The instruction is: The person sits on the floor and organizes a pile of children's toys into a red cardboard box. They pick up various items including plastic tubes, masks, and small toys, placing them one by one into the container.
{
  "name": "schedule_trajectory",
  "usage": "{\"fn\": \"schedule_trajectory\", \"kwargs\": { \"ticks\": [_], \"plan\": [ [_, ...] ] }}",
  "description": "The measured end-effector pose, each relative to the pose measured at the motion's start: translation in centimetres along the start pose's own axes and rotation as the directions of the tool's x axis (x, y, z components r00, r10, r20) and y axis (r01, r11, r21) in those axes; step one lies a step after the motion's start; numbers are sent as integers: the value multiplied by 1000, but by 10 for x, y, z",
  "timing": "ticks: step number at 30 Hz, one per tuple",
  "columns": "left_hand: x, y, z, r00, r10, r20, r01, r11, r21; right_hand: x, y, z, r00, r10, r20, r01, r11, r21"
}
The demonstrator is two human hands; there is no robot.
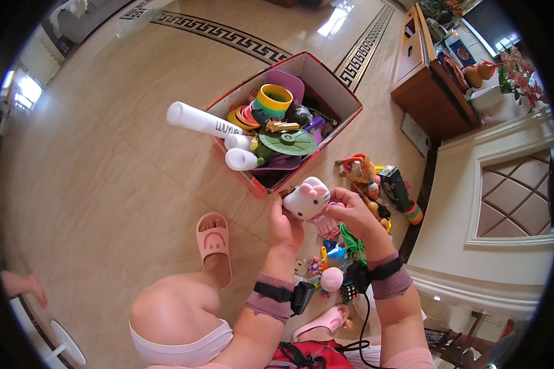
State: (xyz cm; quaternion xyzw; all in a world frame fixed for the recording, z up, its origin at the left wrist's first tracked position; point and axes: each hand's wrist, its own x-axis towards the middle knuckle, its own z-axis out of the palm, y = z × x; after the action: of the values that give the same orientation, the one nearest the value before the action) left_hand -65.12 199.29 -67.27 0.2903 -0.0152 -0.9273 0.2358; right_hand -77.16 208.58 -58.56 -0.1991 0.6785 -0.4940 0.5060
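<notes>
In front of me both hands hold a Hello Kitty toy (307, 203) with a white head, pink bow and pink dress. Its head rests against the palm and fingers of my left hand (286, 228). The fingers of my right hand (354, 213) pinch it near the neck on the other side. Just beyond it stands an open cardboard box (334, 115) with red edges. The box holds a rainbow spring toy (273, 102), a green disc (288, 140), a toy gold pistol (281, 124) and several white rolls (203, 121), one leaning out over the rim.
Small toys lie on the floor to my right, among them a pink ball (332, 279), green cord (352, 244) and a dark toy with a rainbow spring (397, 189). A white panelled wall (457, 184) and wooden cabinet (436, 99) border that side. Another person's hand (38, 290) shows at far left.
</notes>
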Motion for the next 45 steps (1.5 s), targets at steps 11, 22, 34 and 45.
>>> {"fn": "schedule_trajectory", "kwargs": {
  "ticks": [11,22,34,45],
  "plan": [
    [-8,8,7,994,52,-100,-49,998,28,21,-68,-10,886,-258,-386,431,764,480],
    [-14,1,27,976,47,212,-95,971,221,13,2,25,996,15,-90,-9,997,72],
    [-12,2,14,995,44,86,-79,883,463,21,-71,-4,866,-349,-358,471,809,352],
    [11,-50,-89,848,-145,-509,342,884,318,-40,79,-32,848,327,-417,-178,917,357]
  ]
}}
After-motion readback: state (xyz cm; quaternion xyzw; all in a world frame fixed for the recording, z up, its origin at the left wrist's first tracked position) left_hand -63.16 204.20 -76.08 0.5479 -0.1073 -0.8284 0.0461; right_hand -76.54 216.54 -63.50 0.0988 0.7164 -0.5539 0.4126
